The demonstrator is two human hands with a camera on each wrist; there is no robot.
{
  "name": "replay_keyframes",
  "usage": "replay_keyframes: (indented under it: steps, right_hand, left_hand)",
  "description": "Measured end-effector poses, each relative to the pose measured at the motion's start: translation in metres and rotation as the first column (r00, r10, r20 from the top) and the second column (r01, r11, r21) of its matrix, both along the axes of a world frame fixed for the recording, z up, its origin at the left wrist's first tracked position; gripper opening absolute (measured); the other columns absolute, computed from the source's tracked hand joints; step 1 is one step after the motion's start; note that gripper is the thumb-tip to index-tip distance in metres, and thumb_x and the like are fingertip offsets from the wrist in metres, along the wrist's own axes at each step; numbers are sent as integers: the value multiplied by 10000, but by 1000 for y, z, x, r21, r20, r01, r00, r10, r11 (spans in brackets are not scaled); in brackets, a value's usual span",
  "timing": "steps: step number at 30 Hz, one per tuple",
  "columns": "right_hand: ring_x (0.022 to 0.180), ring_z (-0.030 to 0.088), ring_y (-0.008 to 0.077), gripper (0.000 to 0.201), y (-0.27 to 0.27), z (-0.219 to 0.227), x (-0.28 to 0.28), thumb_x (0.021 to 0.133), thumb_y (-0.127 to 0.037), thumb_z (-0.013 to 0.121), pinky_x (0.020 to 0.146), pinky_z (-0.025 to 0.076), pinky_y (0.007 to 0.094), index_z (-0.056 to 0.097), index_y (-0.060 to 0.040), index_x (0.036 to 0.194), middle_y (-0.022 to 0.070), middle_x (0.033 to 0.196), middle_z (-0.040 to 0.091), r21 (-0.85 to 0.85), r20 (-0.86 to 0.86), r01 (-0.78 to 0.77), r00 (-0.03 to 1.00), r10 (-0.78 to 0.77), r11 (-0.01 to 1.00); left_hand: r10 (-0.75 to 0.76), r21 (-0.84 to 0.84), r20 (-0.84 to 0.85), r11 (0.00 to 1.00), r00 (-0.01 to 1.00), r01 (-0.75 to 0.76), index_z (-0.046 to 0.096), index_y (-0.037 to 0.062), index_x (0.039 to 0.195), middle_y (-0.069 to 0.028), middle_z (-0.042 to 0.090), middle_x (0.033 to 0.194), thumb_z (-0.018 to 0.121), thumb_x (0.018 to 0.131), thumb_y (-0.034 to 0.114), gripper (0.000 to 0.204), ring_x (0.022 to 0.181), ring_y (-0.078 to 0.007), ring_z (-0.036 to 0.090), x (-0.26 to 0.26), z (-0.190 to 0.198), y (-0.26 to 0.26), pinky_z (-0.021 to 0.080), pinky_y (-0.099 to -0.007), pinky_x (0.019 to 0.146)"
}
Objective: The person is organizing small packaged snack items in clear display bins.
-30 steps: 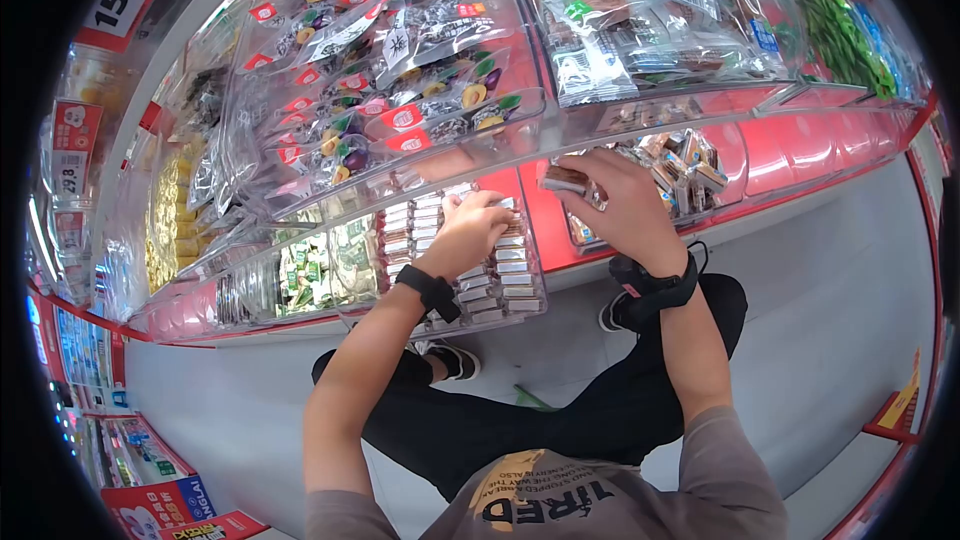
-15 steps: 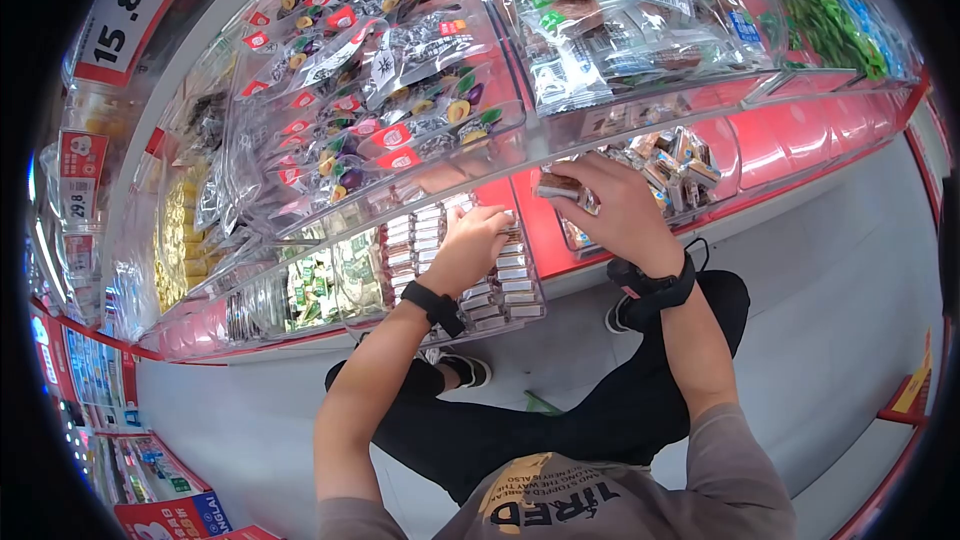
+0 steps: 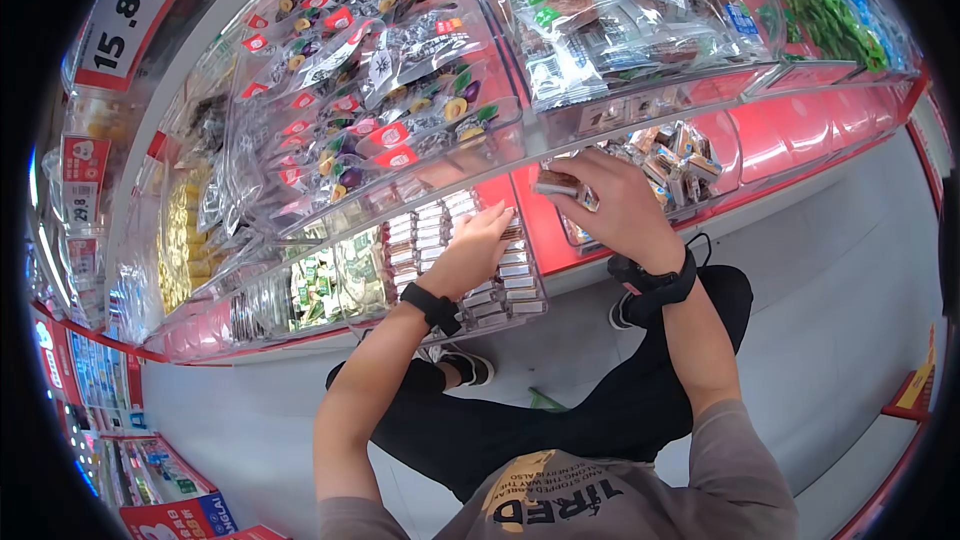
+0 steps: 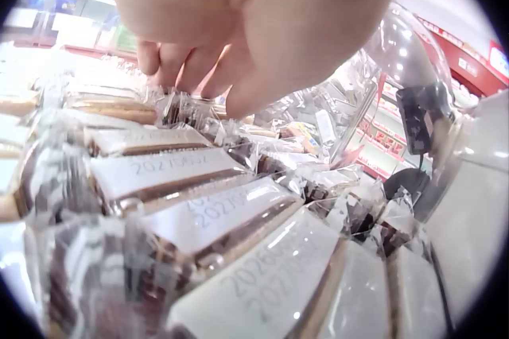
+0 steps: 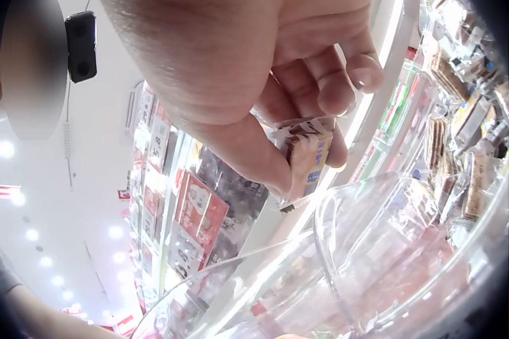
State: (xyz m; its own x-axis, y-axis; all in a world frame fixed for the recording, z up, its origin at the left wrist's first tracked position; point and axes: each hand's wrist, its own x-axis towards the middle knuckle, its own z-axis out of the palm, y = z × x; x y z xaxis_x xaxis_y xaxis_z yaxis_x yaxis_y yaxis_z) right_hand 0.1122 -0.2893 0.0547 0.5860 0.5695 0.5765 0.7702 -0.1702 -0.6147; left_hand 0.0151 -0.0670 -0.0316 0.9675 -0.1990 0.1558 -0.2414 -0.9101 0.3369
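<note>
Red shelf front (image 3: pixel 800 135), brown snack bars (image 4: pixel 207 220) in clear wrappers

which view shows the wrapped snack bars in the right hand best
The right wrist view: the wrapped snack bars fill the frame's middle, pinched between thumb and curled fingers of the right hand. The head view shows them small, poking out left of the hand. The left wrist view does not show them.

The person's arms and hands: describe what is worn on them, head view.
Both forearms are bare, with short grey sleeves ending above the elbows. The left wrist carries a black strap with a small black block on it. The right wrist carries a wider black band with a reddish patch and a thin black cable looping off it. No rings or gloves show.
</note>
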Motion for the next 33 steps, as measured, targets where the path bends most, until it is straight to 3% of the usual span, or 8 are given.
replay_keyframes:
  steps: [5, 8, 17, 19, 23, 26, 28, 33]
  right_hand:
    - [701, 583, 260, 274, -2, -1, 2, 711, -138, 673, 631, 469, 334, 628, -37, 962, 98, 793, 589, -10, 32, 10, 999, -9, 1000]
    - [703, 585, 257, 274, -2, -1, 2, 712, -136, 671, 632, 470, 331, 630, -39, 965, 97, 797, 593, -6, 14, 9, 1000, -9, 1000]
    - [696, 584, 250, 284, 5, 0, 0, 710, -132, 685, 638, 469, 322, 623, -31, 967, 98, 831, 608, 80, 100, -1, 995, -7, 997]
    - [689, 582, 241, 281, 7, 4, -2, 713, -129, 692, 634, 466, 318, 620, -27, 964, 105, 839, 608, 134, 156, -1, 988, -20, 991]
    - [657, 559, 212, 275, 8, 2, -9, 723, -121, 703, 613, 454, 302, 618, -20, 964, 96, 819, 594, 141, -41, -97, 994, 103, 985]
    - [633, 539, 182, 262, 9, 3, -11, 734, -120, 703, 596, 443, 286, 618, -16, 959, 78, 789, 577, 110, -145, -171, 972, 186, 979]
    - [619, 529, 165, 253, 13, -1, -15, 743, -120, 700, 584, 437, 274, 619, -14, 958, 70, 768, 565, 134, -182, -183, 961, 206, 974]
    - [619, 534, 200, 251, 18, -4, -19, 793, -155, 661, 581, 435, 311, 598, -23, 996, 93, 775, 553, 146, -201, -204, 952, 231, 968]
  left_hand:
    - [92, -83, -122, 991, 988, -103, 473, -8, 1233, -193, 474, 1277, 600, 800, 125, 470, 1162, -325, 462, -2, 20, -3, 318, -436, 989]
    - [-34, 78, -126, 996, 991, 44, 452, -9, 1253, -200, 434, 1315, 602, 809, 166, 500, 1200, -338, 427, 0, 14, -1, 301, -436, 1008]
    - [-113, 50, -245, 990, 963, 129, 432, -7, 1260, -216, 381, 1353, 560, 827, 156, 480, 1246, -346, 375, -2, 26, -2, 288, -449, 1014]
    - [-65, -22, -285, 998, 956, 61, 434, -5, 1247, -214, 416, 1319, 553, 823, 152, 467, 1226, -342, 393, 1, 32, -1, 288, -454, 1006]
    - [76, -181, -365, 972, 928, -150, 451, -3, 1200, -199, 512, 1185, 531, 824, 162, 418, 1149, -331, 444, 7, 45, -7, 300, -465, 973]
    - [144, -27, -363, 986, 921, -165, 466, 6, 1168, -186, 534, 1107, 520, 835, 193, 387, 1094, -329, 461, 17, 35, -3, 302, -484, 945]
    - [90, 177, -336, 984, 937, -31, 478, 13, 1146, -180, 523, 1100, 515, 840, 209, 365, 1085, -323, 456, 22, 19, 2, 303, -495, 923]
    - [34, 143, -221, 990, 975, -2, 492, 17, 1121, -180, 506, 1109, 505, 851, 224, 340, 1086, -323, 446, 23, -1, 16, 305, -530, 887]
